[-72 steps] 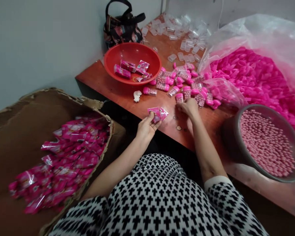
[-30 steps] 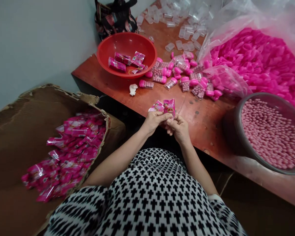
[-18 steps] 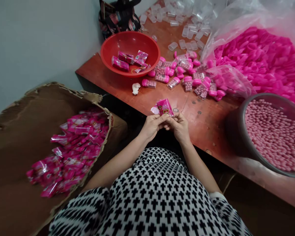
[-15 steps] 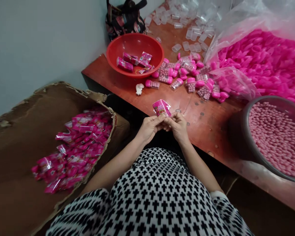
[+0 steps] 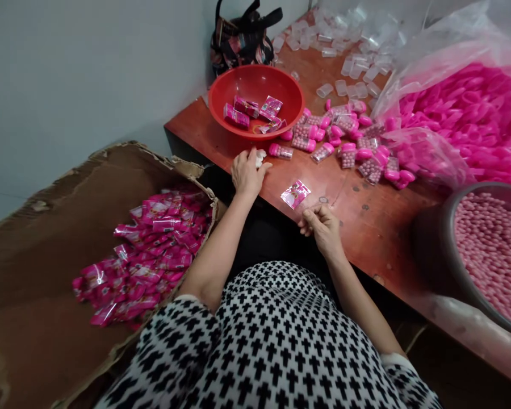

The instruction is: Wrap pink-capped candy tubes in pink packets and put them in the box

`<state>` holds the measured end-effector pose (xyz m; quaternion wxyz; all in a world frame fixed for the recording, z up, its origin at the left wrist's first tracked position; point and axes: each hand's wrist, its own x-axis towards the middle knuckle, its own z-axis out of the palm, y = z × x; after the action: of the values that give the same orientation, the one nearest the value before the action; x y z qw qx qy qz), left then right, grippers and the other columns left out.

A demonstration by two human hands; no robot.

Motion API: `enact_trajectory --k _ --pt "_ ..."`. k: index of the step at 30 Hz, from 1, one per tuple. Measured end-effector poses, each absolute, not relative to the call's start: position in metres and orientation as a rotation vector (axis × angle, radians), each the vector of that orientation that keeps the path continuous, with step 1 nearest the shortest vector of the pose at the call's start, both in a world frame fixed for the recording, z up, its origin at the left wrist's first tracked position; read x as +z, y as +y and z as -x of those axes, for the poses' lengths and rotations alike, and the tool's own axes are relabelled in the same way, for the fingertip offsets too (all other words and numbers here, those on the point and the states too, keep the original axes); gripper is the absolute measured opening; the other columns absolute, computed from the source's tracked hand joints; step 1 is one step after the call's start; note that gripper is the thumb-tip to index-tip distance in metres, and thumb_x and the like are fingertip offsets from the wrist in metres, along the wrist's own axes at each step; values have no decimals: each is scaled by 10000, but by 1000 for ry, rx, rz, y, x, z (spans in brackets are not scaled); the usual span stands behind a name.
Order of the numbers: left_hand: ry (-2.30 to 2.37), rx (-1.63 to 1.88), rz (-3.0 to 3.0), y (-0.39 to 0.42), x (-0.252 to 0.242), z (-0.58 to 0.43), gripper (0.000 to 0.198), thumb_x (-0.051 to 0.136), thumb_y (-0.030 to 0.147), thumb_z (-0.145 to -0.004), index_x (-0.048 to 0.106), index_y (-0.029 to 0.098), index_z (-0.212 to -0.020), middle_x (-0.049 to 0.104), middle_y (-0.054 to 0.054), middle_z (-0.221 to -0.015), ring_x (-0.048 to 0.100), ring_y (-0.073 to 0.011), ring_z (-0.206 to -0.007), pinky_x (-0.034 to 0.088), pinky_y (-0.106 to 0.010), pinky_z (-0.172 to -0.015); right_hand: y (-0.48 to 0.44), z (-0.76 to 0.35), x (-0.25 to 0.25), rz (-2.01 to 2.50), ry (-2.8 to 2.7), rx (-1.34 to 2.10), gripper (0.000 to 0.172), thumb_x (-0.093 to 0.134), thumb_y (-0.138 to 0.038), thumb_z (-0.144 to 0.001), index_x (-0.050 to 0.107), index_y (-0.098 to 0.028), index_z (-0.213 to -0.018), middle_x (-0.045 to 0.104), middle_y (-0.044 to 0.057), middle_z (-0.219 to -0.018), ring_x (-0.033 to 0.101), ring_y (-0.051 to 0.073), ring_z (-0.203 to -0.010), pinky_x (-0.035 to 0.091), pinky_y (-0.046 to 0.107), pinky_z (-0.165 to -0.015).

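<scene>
My left hand (image 5: 247,173) rests at the table edge with thumb and fingers apart around a crumpled piece of white tissue (image 5: 260,158). Whether the fingers press on the tissue cannot be made out. A small pink printed packet (image 5: 296,194) lies flat on the table, between my two hands. Just below it, my right hand (image 5: 323,227) is closed in a pinch, thumb against forefinger. Whatever those fingers may hold is hidden.
A red bowl (image 5: 221,116) holds several pink packets. Small jars of pink beads (image 5: 322,152) lie beside it. Farther right are a bag of pink caps (image 5: 464,113) and a grey tub (image 5: 449,238) of beads. Packets (image 5: 153,250) fill part of the cardboard box (image 5: 34,272). Clear containers (image 5: 357,65) lie behind.
Both hands held the pink packet together; now it lies on the table. My left hand has moved away to the tissue, up and left. My right hand stays near the packet.
</scene>
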<state>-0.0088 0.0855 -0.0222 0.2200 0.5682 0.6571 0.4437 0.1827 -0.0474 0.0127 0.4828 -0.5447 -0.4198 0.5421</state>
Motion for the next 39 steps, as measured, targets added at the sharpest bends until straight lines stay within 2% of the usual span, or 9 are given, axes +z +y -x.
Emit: enact_trajectory --k 2,4,10,14,20,23,29,35,39 --pt "1867 1156 -1617 105 -31 9 348 630 443 -783 682 203 -1030 627 -135 -1176 421 -335 -1252 211 -496 -1111 -50 -186 12 1351 -1010 1303 282 674 -444 -759 548 -195 -722 647 -34 -568 550 69 -420 416 172 -399" --pt "1881 1115 -1633 112 -34 11 301 556 417 -840 689 204 -1004 633 -133 -1168 405 -332 -1258 190 -516 -1110 -52 -190 11 1364 -991 1297 276 669 -443 -766 553 -195 -730 651 -32 -576 549 68 -426 419 174 -409" --pt "1707 1172 -1897 67 -24 1 548 604 518 -792 595 174 -1219 428 -143 -1454 235 -320 -1413 174 -500 -1143 -53 -199 9 1375 -959 1317 291 676 -457 -753 556 -194 -720 646 -30 -571 541 73 -423 411 182 -408" --pt "1365 943 -2157 24 -29 -23 421 590 436 -832 622 229 -1197 548 -98 -1360 376 -276 -1359 224 -518 -1132 -54 -201 11 1375 -974 1326 281 672 -447 -760 560 -193 -714 643 -30 -569 537 70 -425 406 181 -412" --pt "1503 998 -2055 17 -42 -41 214 589 325 -847 717 278 -1012 653 -38 -1222 465 -258 -1293 219 -525 -1136 -54 -200 10 1345 -979 1323 314 674 -479 -745 537 -198 -706 645 -28 -576 537 72 -431 402 177 -403" --pt "1508 1034 -2031 19 -43 -43 215 592 347 -843 721 287 -1004 658 -27 -1210 469 -262 -1289 219 -529 -1133 -47 -198 7 1351 -943 1300 313 684 -478 -731 541 -201 -752 636 -39 -600 547 72 -462 427 174 -427" --pt "1513 1037 -2052 14 -42 -47 249 585 368 -844 714 278 -1037 634 -33 -1247 439 -271 -1313 179 -522 -1145 -30 -195 5 1285 -949 1277 338 712 -461 -698 592 -198 -872 658 -14 -789 620 97 -653 512 207 -547" --pt "1554 1113 -1942 18 -39 -56 203 557 315 -859 736 266 -940 691 -24 -1147 508 -246 -1237 212 -502 -1141 -26 -197 3 1335 -962 1244 321 696 -461 -710 591 -192 -850 649 -20 -757 604 94 -614 495 198 -517" --pt "1470 1253 -1840 13 -30 -59 219 532 300 -873 734 248 -938 692 -42 -1145 503 -230 -1249 261 -486 -1126 -16 -193 0 1316 -904 1172 365 698 -460 -700 557 -204 -919 642 -16 -825 614 99 -674 503 207 -567"
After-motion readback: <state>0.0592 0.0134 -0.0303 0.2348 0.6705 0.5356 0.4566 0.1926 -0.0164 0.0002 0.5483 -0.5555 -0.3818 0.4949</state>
